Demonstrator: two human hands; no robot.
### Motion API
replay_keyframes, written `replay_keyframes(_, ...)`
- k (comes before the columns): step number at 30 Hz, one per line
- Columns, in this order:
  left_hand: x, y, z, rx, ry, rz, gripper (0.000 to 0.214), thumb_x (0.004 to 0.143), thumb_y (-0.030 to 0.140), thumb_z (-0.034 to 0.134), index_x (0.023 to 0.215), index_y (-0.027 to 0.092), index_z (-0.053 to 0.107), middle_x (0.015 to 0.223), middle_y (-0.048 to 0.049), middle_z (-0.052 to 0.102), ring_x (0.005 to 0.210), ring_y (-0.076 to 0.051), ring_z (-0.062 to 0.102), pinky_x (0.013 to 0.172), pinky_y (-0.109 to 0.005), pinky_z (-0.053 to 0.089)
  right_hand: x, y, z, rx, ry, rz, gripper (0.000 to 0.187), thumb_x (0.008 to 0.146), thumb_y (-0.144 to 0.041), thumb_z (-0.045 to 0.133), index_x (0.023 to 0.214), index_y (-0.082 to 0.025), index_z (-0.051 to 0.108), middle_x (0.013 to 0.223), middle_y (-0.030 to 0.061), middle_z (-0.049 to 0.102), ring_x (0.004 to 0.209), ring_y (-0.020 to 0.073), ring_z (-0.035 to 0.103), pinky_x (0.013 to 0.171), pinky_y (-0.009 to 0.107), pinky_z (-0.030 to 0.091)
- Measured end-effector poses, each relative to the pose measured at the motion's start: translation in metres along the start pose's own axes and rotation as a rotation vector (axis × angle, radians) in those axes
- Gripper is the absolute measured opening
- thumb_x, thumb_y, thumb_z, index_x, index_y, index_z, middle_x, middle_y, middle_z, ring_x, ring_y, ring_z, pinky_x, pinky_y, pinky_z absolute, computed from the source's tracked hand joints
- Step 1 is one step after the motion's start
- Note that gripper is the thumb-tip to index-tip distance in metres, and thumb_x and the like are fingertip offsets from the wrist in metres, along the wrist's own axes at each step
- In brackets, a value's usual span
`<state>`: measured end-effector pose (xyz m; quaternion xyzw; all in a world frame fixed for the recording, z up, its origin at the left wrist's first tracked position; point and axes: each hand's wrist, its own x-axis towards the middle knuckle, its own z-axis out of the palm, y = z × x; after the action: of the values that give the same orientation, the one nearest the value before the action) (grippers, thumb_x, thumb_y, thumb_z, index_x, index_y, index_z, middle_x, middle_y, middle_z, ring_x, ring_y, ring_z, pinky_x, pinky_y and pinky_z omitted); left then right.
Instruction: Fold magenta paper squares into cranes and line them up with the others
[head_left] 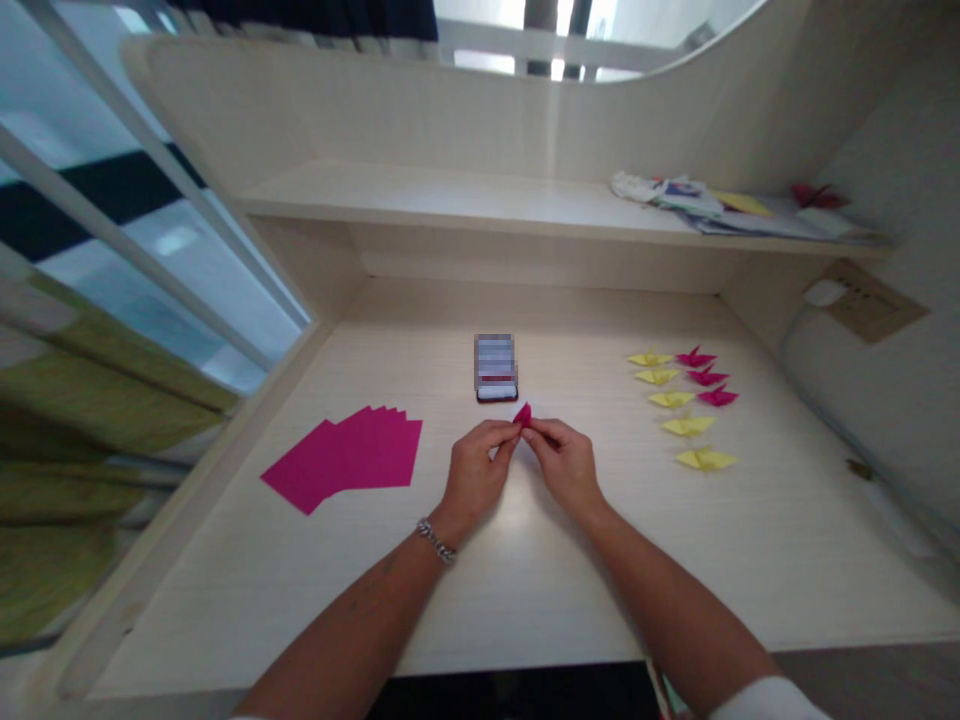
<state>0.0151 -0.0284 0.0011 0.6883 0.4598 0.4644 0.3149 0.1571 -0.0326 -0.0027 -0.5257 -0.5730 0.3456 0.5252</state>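
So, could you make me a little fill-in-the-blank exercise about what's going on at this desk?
1. The left hand and right hand hold a folded paper coloured ____.
2. The bracelet is on the ____ wrist.
3. The yellow figures number ____.
4. The pink figures lying beside them number ____.

Missing words: pink; left; five; three.

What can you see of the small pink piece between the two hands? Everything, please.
The small pink piece is deep pink and looks like folded paper, with a pointed tip showing beyond the fingers. It is pinched between the left hand and the right hand, which cover part of it, so its full shape and folds cannot be made out. It sits near the phone's near right corner; whether it touches the desk is unclear.
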Motion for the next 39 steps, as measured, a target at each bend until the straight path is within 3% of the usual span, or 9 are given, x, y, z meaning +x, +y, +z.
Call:
replay_keyframes(4,0.0,0.003,0.001,-0.091,-0.078,-0.006,0.023,0.085,0.018,0.054,0.101,0.024,0.07,0.101,-0.0065,0.066,0.094,-0.019,0.061,0.084,-0.033,0.049,0.007,0.006,-0.003,0.137,0.009,0.113,0.021,0.072,-0.034,0.068,0.087,-0.018,0.071,0.083,0.0051,0.072,0.075,0.0197,0.065,0.074,0.032,0.051)
replay_keyframes(7,-0.001,0.006,0.001,-0.128,-0.1,-0.038,0.021,0.083,0.023,0.059,0.101,0.023,0.07,0.102,-0.0068,0.066,0.091,-0.018,0.062,0.08,-0.031,0.05,0.01,0.011,-0.005,0.178,0.004,0.134,0.02,0.074,-0.032,0.066,0.086,-0.017,0.07,0.079,0.0048,0.071,0.071,0.0185,0.063,0.07,0.031,0.05)
replay_keyframes(13,-0.001,0.005,-0.001,-0.077,0.11,-0.166,0.023,0.075,0.033,0.069,0.094,0.02,0.068,0.087,-0.0052,0.069,0.077,-0.018,0.064,0.071,-0.03,0.052,0.007,0.01,-0.002,0.158,-0.013,0.118,0.018,0.078,-0.031,0.061,0.086,-0.017,0.068,0.08,0.0046,0.07,0.072,0.0174,0.061,0.069,0.03,0.049)
replay_keyframes(22,0.0,0.015,-0.006,0.051,0.088,0.045,0.013,0.083,0.03,0.061,0.087,0.021,0.07,0.088,-0.0055,0.068,0.081,-0.017,0.062,0.07,-0.028,0.051,0.004,0.008,0.001,0.23,-0.014,0.083,0.018,0.078,-0.031,0.062,0.089,-0.019,0.068,0.088,0.005,0.069,0.079,0.0179,0.062,0.07,0.031,0.051)
replay_keyframes(28,-0.001,0.008,-0.004,0.081,0.152,0.139,0.01,0.082,0.024,0.062,0.088,0.02,0.07,0.097,-0.0063,0.068,0.092,-0.018,0.063,0.084,-0.034,0.051,0.004,0.009,0.003,0.258,-0.021,0.068,0.019,0.078,-0.031,0.063,0.092,-0.02,0.068,0.088,0.0044,0.068,0.074,0.0167,0.06,0.065,0.03,0.052)
replay_keyframes(39,-0.002,0.007,-0.005,0.053,0.069,-0.017,0.017,0.084,0.028,0.059,0.096,0.019,0.068,0.093,-0.0052,0.071,0.085,-0.017,0.065,0.079,-0.031,0.051,0.002,0.005,0.001,0.166,-0.03,0.053,0.021,0.081,-0.031,0.06,0.095,-0.018,0.069,0.092,0.0063,0.069,0.078,0.0186,0.061,0.063,0.029,0.05)
